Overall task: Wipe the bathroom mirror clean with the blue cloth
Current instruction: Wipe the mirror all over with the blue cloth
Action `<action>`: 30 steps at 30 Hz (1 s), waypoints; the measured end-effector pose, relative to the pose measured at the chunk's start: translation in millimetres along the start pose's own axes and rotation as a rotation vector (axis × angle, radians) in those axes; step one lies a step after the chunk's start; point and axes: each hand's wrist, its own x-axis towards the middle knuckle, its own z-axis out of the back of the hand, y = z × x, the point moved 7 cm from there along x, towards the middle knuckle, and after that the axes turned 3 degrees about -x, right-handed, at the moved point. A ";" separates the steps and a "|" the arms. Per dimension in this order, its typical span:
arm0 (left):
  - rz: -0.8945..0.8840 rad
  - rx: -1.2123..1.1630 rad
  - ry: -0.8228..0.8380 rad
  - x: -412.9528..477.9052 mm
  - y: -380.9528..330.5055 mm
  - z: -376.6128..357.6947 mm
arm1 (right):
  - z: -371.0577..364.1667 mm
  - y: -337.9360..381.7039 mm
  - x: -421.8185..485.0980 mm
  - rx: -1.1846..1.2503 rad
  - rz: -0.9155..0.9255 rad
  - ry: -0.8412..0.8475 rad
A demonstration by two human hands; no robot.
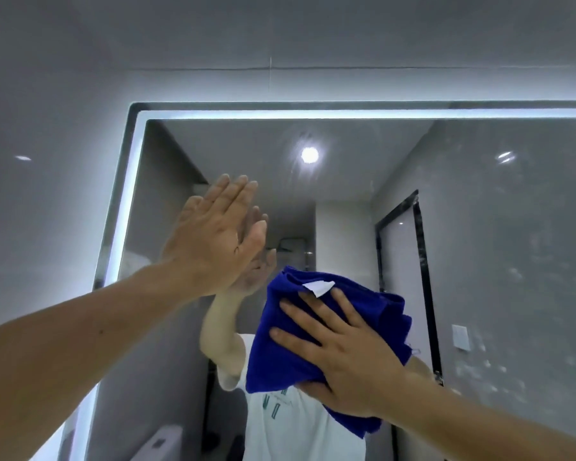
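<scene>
The bathroom mirror (479,201) fills the wall ahead, ringed by a lit white strip along its top and left edges. My left hand (213,241) lies flat against the glass near the upper left, fingers straight and together. A bunched blue cloth (280,344) with a small white label is pressed to the mirror lower down, near the middle. My right hand (340,347) presses on the cloth with its fingers spread across it. The cloth covers the reflection behind it.
Pale smears and spots show on the right part of the glass (519,327). The reflection shows a ceiling light (310,155), a dark-framed door (403,247) and a toilet tank (160,440). Grey tiled wall (47,194) surrounds the mirror.
</scene>
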 end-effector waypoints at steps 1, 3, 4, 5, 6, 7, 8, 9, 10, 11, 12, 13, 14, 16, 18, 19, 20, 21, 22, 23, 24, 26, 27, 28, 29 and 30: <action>0.003 0.003 0.009 -1.9 -0.2 -1.1 | 1.0 -1.3 -0.5 -0.005 0.028 0.006; 0.005 0.020 0.026 -4.1 1.0 -1.1 | 2.3 -10.8 4.5 -0.009 0.065 0.027; 0.006 0.031 0.031 -5.3 1.9 0.1 | 4.5 -22.1 10.7 -0.018 0.050 0.030; 0.010 0.039 0.036 -6.6 3.0 1.9 | 8.6 -39.4 19.5 -0.024 -0.005 0.020; 0.017 0.043 0.042 -7.8 4.5 4.1 | 14.8 -61.8 31.0 -0.019 -0.099 -0.009; 0.029 0.039 0.049 -9.1 6.5 6.4 | 21.6 -87.3 44.5 0.001 -0.212 -0.040; 0.041 0.033 0.056 -11.2 8.8 9.0 | 27.6 -112.7 59.3 0.035 -0.330 -0.058; 0.047 0.026 0.062 -13.7 11.1 11.9 | 32.4 -134.6 74.5 0.066 -0.440 -0.063; 0.047 0.025 0.066 -16.7 13.4 14.7 | 35.1 -151.6 89.6 0.084 -0.531 -0.057; 0.044 0.028 0.068 -19.9 15.6 17.4 | 36.3 -163.1 103.5 0.096 -0.602 -0.048; 0.039 0.035 0.068 -22.2 18.1 20.1 | 37.3 -169.7 114.4 0.103 -0.657 -0.048; 0.038 0.041 0.067 -23.5 20.9 22.8 | 37.9 -171.8 121.8 0.102 -0.698 -0.058; 0.046 0.044 0.065 -23.7 24.3 25.7 | 38.7 -170.7 126.0 0.097 -0.724 -0.077; 0.067 0.039 0.064 -23.1 29.9 29.9 | 39.2 -160.2 127.3 0.084 -0.717 -0.101; 0.074 0.039 0.041 -23.3 32.4 31.7 | 37.2 -140.8 127.1 0.052 -0.623 -0.099; 0.078 0.039 0.035 -22.8 32.8 31.5 | 36.2 -126.2 126.3 0.032 -0.554 -0.099; 0.084 0.035 0.037 -22.1 32.8 30.1 | 35.4 -108.6 123.6 0.017 -0.485 -0.099; 0.092 0.029 0.040 -21.5 33.0 28.5 | 34.0 -88.4 118.6 0.015 -0.419 -0.095; 0.099 0.021 0.044 -21.3 33.1 26.7 | 31.4 -66.6 110.8 0.026 -0.351 -0.085; 0.101 0.016 0.047 -21.9 32.5 24.9 | 27.1 -43.4 100.1 0.043 -0.280 -0.071; 0.096 0.013 0.052 -22.7 31.2 23.2 | 21.3 -20.3 86.6 0.058 -0.211 -0.056; 0.083 0.011 0.070 -26.0 27.3 19.6 | 6.8 21.9 53.7 0.075 -0.091 -0.012; 0.085 0.007 0.082 -27.7 25.9 18.1 | 0.0 40.6 35.6 0.080 -0.041 0.015; 0.093 0.000 0.093 -29.3 24.7 16.9 | -5.7 56.8 17.6 0.077 0.014 0.047; 0.101 -0.005 0.098 -30.7 23.4 16.2 | -10.5 70.1 -0.4 0.060 0.077 0.075; 0.104 -0.008 0.100 -31.6 21.6 16.1 | -14.1 79.4 -17.4 0.030 0.145 0.095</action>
